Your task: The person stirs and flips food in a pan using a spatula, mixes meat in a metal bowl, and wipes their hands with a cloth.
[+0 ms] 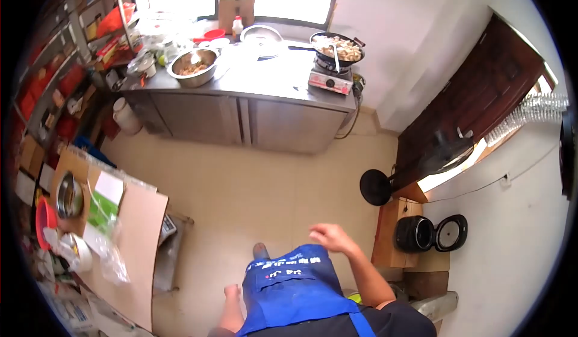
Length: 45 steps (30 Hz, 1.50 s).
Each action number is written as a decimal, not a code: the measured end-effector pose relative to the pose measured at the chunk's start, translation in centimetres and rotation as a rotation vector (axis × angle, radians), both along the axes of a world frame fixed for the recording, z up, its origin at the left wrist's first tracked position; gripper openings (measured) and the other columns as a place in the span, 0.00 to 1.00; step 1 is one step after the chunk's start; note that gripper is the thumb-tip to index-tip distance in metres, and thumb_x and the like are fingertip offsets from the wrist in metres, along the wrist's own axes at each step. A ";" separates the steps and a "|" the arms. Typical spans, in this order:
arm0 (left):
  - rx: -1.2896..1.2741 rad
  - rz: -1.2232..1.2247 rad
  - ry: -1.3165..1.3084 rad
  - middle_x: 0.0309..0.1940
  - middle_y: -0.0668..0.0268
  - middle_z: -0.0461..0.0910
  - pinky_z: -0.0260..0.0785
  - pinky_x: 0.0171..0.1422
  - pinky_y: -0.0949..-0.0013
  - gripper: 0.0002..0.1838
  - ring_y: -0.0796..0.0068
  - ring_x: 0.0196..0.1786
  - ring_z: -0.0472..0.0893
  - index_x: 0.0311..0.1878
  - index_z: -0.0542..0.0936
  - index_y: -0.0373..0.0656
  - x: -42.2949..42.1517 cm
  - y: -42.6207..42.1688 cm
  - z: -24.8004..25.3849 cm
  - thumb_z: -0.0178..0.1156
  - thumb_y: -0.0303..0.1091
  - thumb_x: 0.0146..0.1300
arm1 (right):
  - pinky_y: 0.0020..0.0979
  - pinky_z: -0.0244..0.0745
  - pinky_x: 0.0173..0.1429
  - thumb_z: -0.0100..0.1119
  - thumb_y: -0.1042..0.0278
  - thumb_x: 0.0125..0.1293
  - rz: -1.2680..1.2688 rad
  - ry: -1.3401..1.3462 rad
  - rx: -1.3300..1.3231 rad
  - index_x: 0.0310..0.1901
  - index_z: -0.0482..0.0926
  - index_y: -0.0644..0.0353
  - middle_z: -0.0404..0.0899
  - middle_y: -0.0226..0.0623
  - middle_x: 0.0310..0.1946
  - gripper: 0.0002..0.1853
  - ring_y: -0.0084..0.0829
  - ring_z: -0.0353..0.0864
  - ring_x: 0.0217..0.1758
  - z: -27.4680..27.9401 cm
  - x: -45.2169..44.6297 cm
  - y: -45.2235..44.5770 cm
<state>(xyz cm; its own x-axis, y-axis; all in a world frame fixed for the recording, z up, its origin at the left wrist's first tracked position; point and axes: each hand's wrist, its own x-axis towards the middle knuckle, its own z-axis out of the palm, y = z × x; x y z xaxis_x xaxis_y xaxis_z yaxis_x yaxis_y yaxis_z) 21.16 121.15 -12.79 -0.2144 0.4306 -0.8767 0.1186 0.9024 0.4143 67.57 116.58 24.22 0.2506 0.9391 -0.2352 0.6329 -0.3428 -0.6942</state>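
My right hand (333,239) is raised beside the blue apron (295,283), its fingers loosely curled with nothing seen in them. On the apron's other side, my left hand (232,291) hangs low near the body, seen end-on so its fingers are hard to make out. Both hands are well away from the counters. Across the room, a wok (337,49) of pale chopped food sits on a portable gas stove (330,81), with a utensil resting in it. A steel bowl (194,67) with brownish food stands further left on the steel counter (265,83).
At left, a cardboard-covered table (135,240) carries a metal bowl (70,195), a red basin (45,222) and plastic bags. To the right stand an open rice cooker (415,234) on a wooden box, a black fan (445,153) and a brown door (475,96). Tiled floor (241,186) lies between.
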 end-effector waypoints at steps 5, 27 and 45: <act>0.563 0.002 -0.187 0.28 0.63 0.83 0.74 0.29 0.69 0.09 0.72 0.22 0.80 0.48 0.80 0.37 10.8 19.3 5.3 0.57 0.33 0.74 | 0.30 0.82 0.48 0.60 0.63 0.75 -0.415 0.392 0.142 0.55 0.84 0.63 0.88 0.37 0.42 0.15 0.28 0.88 0.43 1.9 11.8 10.7; 0.718 -0.139 0.227 0.15 0.74 0.65 0.56 0.27 0.69 0.27 0.83 0.22 0.65 0.23 0.78 0.37 44.0 45.8 18.7 0.59 0.48 0.76 | 0.23 0.52 0.15 0.54 0.60 0.79 -0.826 0.269 0.173 0.47 0.81 0.58 0.68 0.20 0.20 0.11 0.13 0.60 0.16 7.4 59.9 46.2; 1.759 -0.962 0.015 0.58 0.46 0.77 0.71 0.64 0.51 0.31 0.45 0.60 0.77 0.69 0.75 0.46 76.5 69.8 41.2 0.69 0.42 0.63 | 0.39 0.79 0.46 0.71 0.68 0.59 -0.042 -0.905 -0.254 0.44 0.90 0.57 0.87 0.45 0.33 0.12 0.42 0.86 0.39 35.9 58.1 51.6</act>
